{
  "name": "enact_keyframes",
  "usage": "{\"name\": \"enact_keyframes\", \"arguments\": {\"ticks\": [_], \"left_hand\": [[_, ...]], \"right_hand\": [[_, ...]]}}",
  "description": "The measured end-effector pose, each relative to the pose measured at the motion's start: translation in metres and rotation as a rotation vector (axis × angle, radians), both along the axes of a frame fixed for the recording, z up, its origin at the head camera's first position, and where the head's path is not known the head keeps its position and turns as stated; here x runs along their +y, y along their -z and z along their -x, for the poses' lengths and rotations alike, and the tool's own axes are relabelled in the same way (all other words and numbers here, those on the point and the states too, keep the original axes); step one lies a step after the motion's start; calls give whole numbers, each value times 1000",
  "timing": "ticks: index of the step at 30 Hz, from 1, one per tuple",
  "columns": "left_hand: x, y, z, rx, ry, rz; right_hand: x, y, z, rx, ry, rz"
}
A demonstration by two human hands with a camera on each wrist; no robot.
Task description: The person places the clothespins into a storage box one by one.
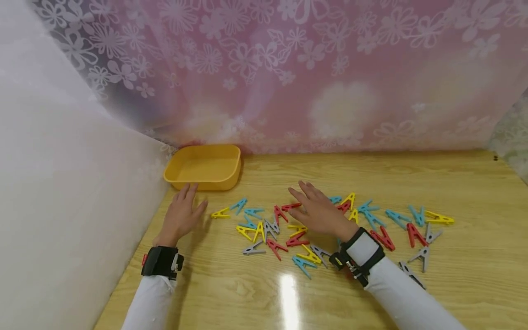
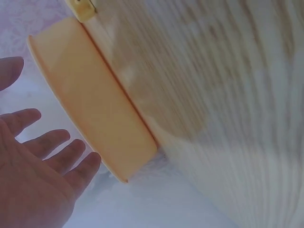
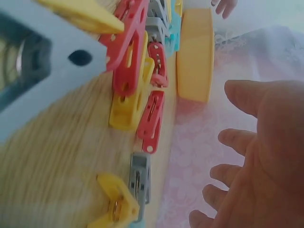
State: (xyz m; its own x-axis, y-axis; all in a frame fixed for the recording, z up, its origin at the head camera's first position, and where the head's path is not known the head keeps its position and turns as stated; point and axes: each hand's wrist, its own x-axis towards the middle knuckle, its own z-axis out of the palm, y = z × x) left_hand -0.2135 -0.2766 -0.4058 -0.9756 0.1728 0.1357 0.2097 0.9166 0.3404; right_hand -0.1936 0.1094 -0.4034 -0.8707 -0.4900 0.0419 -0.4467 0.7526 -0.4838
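Overhead, right hand [image 1: 319, 211] flat with fingers apart above scattered clothespins [image 1: 297, 233] at table [image 1: 453, 284] centre, gripping none; left hand [image 1: 181, 215] likewise spread and empty, just below yellow tray [image 1: 204, 167] at ten o'clock, tray unfilled, all pins outstanding.

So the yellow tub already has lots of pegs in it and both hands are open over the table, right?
Not quite. The yellow tub is empty, as the head view shows; the pegs lie scattered on the table. The rest holds: the left hand and right hand are both open over the table.
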Motion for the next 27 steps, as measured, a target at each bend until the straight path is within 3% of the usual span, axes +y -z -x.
{"name": "enact_keyframes", "arguments": {"ticks": [9, 19, 27], "left_hand": [[-7, 2, 1, 13, -11, -27], [1, 3, 24, 76, -52, 18], [-1, 7, 35, -17, -77, 29]], "right_hand": [[-12, 6, 5, -16, -11, 7], [-11, 9, 7, -31, -16, 22], [-8, 12, 7, -40, -25, 35]]}}
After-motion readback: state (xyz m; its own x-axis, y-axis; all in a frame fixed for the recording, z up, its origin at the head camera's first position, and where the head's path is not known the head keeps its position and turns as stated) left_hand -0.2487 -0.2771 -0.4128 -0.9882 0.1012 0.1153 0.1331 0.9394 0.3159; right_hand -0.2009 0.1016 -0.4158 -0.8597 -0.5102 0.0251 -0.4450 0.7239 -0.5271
